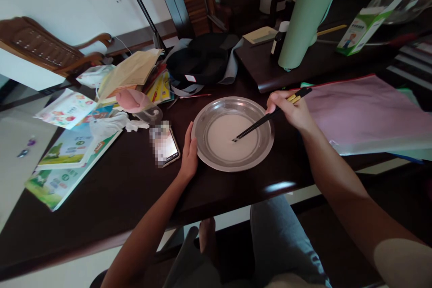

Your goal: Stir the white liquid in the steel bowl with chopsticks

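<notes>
A round metal basin (232,167) stands on the dark table in front of me, with a milky white liquid (224,139) in its bottom. My left hand (190,155) rests against the basin's left rim, its fingers along the outer side. My right hand (288,107) is closed around a pair of black chopsticks (259,122) with gold bands near their top ends. They slant down to the left over the rim, and their tips are in the liquid near the middle.
A phone (165,146) lies left of my left hand. Behind it are a pink-lidded cup (133,101), tissues and books (67,162). A black bag (205,60) sits behind the basin. At right are a green flask (308,18), a small carton (364,29) and a pink folder (364,112).
</notes>
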Tool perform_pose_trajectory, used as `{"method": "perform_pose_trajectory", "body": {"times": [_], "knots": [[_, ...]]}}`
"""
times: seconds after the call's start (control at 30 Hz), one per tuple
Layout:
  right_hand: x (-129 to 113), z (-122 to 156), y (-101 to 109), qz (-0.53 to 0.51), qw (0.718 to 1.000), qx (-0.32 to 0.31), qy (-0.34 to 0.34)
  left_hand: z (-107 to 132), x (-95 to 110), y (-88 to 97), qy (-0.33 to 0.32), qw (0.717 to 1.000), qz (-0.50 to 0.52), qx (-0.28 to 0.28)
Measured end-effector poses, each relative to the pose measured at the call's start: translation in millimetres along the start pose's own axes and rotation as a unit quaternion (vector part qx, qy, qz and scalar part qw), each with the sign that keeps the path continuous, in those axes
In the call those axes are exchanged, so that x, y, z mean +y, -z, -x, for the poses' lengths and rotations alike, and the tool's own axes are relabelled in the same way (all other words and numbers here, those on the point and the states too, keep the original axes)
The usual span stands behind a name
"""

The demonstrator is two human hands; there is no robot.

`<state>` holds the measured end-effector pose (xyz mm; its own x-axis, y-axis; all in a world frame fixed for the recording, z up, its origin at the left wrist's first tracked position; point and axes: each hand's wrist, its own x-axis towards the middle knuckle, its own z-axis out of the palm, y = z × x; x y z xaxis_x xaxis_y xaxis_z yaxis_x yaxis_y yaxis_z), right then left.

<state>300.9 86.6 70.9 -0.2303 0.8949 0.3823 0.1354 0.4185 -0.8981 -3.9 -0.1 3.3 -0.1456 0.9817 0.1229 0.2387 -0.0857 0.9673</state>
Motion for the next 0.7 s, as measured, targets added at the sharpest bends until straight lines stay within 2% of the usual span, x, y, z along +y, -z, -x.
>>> {"method": "perform_pose_trajectory", "body": {"times": [0.13, 0.27, 0.33, 0.43, 0.53, 0.6, 0.7], "knots": [[-3.9, 1.6, -4.5, 0.034, 0.997, -0.067, 0.0, 0.0, 0.6, 0.0, -0.002, 1.0, -0.004, 0.001], [-2.8, -0.4, -1.5, 0.035, 0.999, 0.009, 0.004, 0.1, 2.0, -0.6, -0.003, 1.0, -0.001, 0.003], [-1.9, -1.0, 0.4, 0.008, 1.0, 0.026, -0.002, 0.4, 2.5, -0.8, -0.001, 1.0, 0.0, 0.003], [-3.5, 0.1, -1.4, -0.006, 1.0, -0.025, -0.006, 0.9, 3.5, -0.7, 0.003, 1.0, -0.002, 0.004], [-5.6, 0.9, -4.9, 0.025, 0.997, -0.073, 0.0, 0.9, 4.0, -0.5, 0.002, 1.0, -0.006, 0.002], [-4.4, 0.3, -4.2, 0.04, 0.998, -0.052, 0.004, 0.6, 3.9, -0.5, 0.002, 1.0, -0.005, 0.002], [0.1, -1.2, 0.2, 0.02, 1.0, 0.016, 0.001, 0.4, 3.6, -0.7, 0.002, 1.0, -0.003, 0.003]]}}
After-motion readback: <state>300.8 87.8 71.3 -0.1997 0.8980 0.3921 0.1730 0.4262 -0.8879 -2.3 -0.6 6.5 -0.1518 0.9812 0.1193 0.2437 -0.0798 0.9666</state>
